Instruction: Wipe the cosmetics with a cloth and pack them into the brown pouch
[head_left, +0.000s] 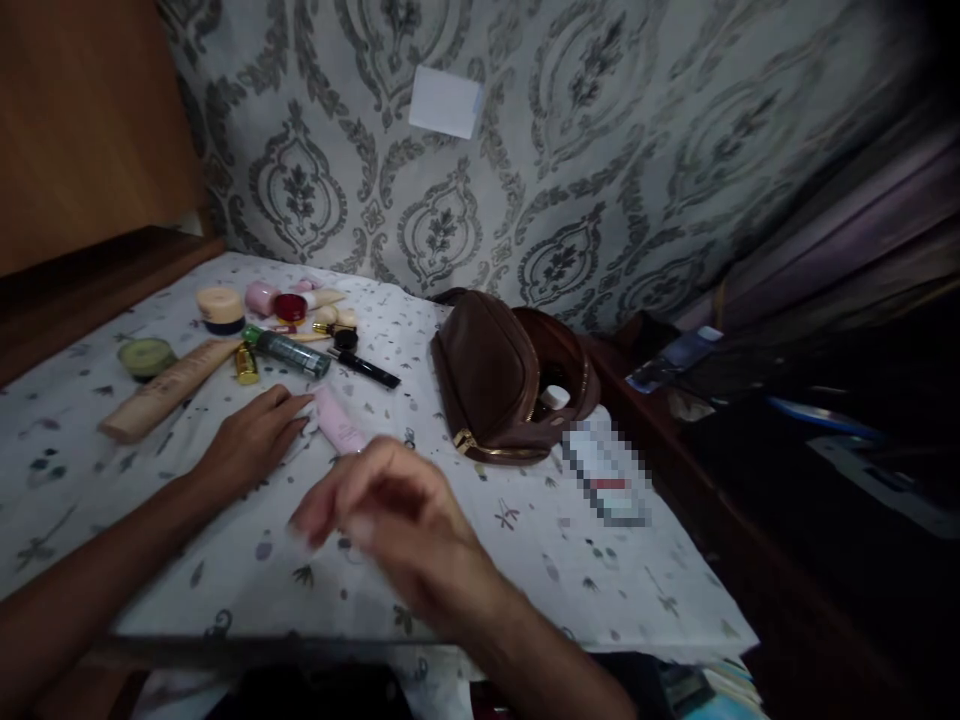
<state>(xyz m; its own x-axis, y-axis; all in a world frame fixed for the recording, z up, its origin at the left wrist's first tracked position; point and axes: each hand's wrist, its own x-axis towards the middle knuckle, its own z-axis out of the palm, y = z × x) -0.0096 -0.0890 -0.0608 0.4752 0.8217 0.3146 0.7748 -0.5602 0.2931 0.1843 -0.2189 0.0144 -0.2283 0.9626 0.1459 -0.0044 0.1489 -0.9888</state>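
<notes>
Inward from the near edge of the counter point(637, 590), the pink tube point(337, 422) lay at the left hand point(259, 437), its fingers close together, hold undetermined; the right hand point(411, 525), fingers half-curled, appeared empty. A low right-hand sweep risked knocking the tube askew.

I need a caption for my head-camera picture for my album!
Left hand at a pink tube, blurred right hand nearby, open brown bag beyond.

on the tablecloth point(525, 570), a tube point(337, 418) lies before the bottle point(294, 354), both left of the bag point(484, 375).
</notes>
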